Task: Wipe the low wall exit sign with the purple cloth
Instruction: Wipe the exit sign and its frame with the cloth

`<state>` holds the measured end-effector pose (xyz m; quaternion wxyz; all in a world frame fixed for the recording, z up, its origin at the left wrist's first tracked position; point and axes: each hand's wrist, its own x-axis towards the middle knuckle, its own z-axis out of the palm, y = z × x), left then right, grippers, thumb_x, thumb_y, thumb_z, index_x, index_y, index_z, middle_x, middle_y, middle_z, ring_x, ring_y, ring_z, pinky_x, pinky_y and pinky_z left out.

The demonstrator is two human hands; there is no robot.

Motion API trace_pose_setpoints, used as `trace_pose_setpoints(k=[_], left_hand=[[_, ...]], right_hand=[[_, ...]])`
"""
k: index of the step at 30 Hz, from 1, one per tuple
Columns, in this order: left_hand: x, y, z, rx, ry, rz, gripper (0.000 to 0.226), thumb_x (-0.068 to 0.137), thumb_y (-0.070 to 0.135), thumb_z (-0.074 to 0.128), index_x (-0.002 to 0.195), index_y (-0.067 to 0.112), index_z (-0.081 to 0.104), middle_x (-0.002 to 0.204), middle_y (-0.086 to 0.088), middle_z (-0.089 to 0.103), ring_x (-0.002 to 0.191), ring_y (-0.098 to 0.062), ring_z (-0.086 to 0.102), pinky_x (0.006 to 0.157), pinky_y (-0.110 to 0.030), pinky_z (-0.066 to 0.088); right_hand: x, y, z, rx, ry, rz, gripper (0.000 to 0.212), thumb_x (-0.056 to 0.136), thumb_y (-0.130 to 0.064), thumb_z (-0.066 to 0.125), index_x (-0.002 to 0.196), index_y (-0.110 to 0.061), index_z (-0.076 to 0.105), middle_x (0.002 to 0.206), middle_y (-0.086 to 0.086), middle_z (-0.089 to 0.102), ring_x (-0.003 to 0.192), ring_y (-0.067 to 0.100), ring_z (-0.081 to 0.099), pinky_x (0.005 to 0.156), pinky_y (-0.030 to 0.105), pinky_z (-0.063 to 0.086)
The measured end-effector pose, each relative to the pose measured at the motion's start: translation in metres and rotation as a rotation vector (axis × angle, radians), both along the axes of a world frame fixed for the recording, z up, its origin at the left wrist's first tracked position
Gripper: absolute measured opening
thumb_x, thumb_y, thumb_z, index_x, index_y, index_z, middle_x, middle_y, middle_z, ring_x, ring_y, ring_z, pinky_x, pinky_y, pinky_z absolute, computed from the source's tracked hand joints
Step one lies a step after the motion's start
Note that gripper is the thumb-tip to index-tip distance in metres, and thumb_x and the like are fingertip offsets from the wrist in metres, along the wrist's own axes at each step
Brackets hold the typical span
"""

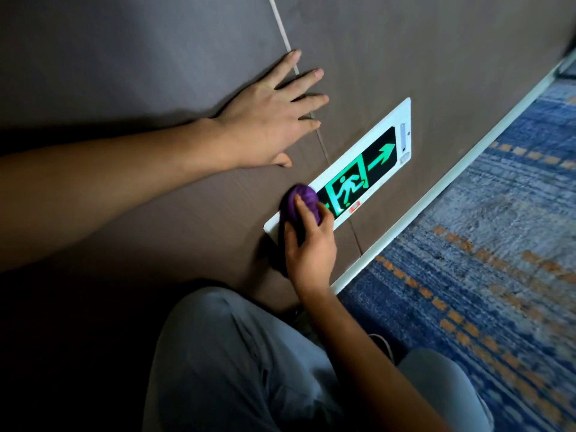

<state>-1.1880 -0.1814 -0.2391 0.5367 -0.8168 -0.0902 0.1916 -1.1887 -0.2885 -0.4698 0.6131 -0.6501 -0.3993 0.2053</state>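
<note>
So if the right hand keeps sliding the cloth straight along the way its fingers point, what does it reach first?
The right hand presses the purple cloth on the near end of the exit sign. Going straight on, it would probably cross the lit green running-figure panel first, then the green arrow. Nothing seems to block the way.

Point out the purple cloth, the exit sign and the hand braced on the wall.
purple cloth (300,204): head view, on the bunched top above the fingers.
exit sign (378,157): head view, on the dark panel beside the green arrow.
left hand (265,120): head view, on the back of the hand, flat on the wall.
</note>
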Motion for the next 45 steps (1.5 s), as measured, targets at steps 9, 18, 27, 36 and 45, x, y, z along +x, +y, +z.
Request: trace_pose_setpoints(k=[9, 18, 27, 36, 45], left_hand=[[-0.039, -0.022, 0.002, 0.004, -0.061, 0.043, 0.087, 0.084, 0.064, 0.063, 0.157, 0.024, 0.035, 0.171, -0.014, 0.010, 0.157, -0.040, 0.005, 0.126, -0.058, 0.009], [-0.054, -0.029, 0.004, 0.023, -0.036, 0.085, 0.086, 0.085, 0.068, 0.059, 0.156, 0.025, 0.037, 0.171, -0.013, 0.013, 0.157, -0.041, 0.002, 0.126, -0.059, 0.007], [-0.053, -0.034, 0.008, 0.015, 0.016, 0.127, 0.086, 0.084, 0.068, 0.060, 0.157, 0.029, 0.035, 0.171, -0.012, 0.009, 0.157, -0.041, -0.002, 0.126, -0.060, 0.005], [-0.051, -0.039, 0.012, 0.014, 0.054, 0.147, 0.087, 0.085, 0.068, 0.059, 0.158, 0.030, 0.031, 0.172, -0.011, 0.006, 0.157, -0.041, -0.004, 0.126, -0.059, 0.004], [-0.056, -0.031, 0.008, 0.015, 0.071, 0.079, 0.086, 0.082, 0.068, 0.064, 0.156, 0.032, 0.037, 0.170, -0.011, 0.016, 0.157, -0.042, 0.005, 0.124, -0.063, 0.006]], right_hand=[[0.024, -0.003, 0.015, 0.073, -0.059, 0.039, 0.051, 0.093, -0.026, 0.064, 0.143, -0.032, 0.057, 0.149, 0.009, 0.049, 0.128, 0.031, 0.057, 0.097, 0.037, 0.050], [-0.014, -0.016, -0.006, 0.111, -0.357, 0.129, 0.051, 0.097, -0.025, 0.062, 0.146, -0.035, 0.054, 0.156, 0.016, 0.043, 0.109, 0.036, 0.057, 0.093, 0.044, 0.052], [0.004, -0.025, -0.026, 0.138, -0.423, 0.205, 0.058, 0.086, -0.011, 0.068, 0.140, -0.030, 0.061, 0.155, 0.015, 0.046, 0.104, 0.038, 0.060, 0.085, 0.047, 0.054], [0.002, -0.014, -0.001, 0.169, -0.467, 0.143, 0.056, 0.094, -0.022, 0.063, 0.147, -0.035, 0.051, 0.160, 0.013, 0.039, 0.104, 0.034, 0.055, 0.086, 0.042, 0.050], [-0.016, -0.039, -0.091, -0.046, -0.390, 0.318, 0.065, 0.074, -0.007, 0.078, 0.134, -0.027, 0.066, 0.153, 0.020, 0.047, 0.092, 0.039, 0.060, 0.079, 0.046, 0.056]])
